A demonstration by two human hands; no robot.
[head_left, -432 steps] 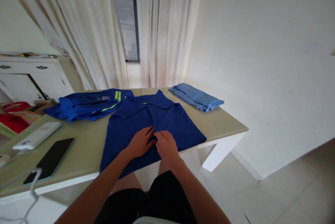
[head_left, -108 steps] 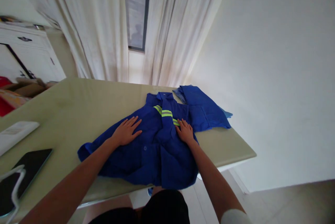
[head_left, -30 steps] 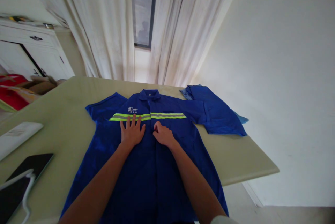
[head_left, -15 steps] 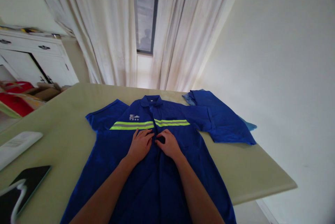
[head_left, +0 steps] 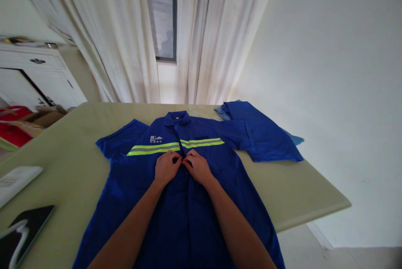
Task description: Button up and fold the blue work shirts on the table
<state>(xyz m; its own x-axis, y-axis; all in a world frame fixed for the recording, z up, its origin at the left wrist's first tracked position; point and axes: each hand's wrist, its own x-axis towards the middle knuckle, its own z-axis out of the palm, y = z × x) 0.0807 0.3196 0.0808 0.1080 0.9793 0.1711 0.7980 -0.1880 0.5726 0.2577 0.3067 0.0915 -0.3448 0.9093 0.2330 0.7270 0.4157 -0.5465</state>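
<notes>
A blue work shirt (head_left: 128,185) with a collar and a yellow-green and grey reflective stripe (head_left: 204,142) lies face up, spread over the table (head_left: 75,156). White lettering and a logo mark one side of its chest. Just below the stripe, at the front opening, my left hand (head_left: 167,167) pinches the cloth with thumb and fingers together. Close beside it my right hand (head_left: 198,167) pinches the opposite front edge. The fingertips nearly meet, and any button between them is too small to make out.
More folded blue clothing (head_left: 266,130) lies at the table's right, by the wall. On the left are a white device (head_left: 19,181) and a dark tablet-like object (head_left: 34,223) with a white cable (head_left: 20,239). Boxes and red bags (head_left: 15,128) stand beyond the left edge, near a white cabinet (head_left: 34,76).
My left hand's fingers have gone from spread on the cloth to a pinch. Both hands have come closer together at the front opening. The view has shifted slightly to the right.
</notes>
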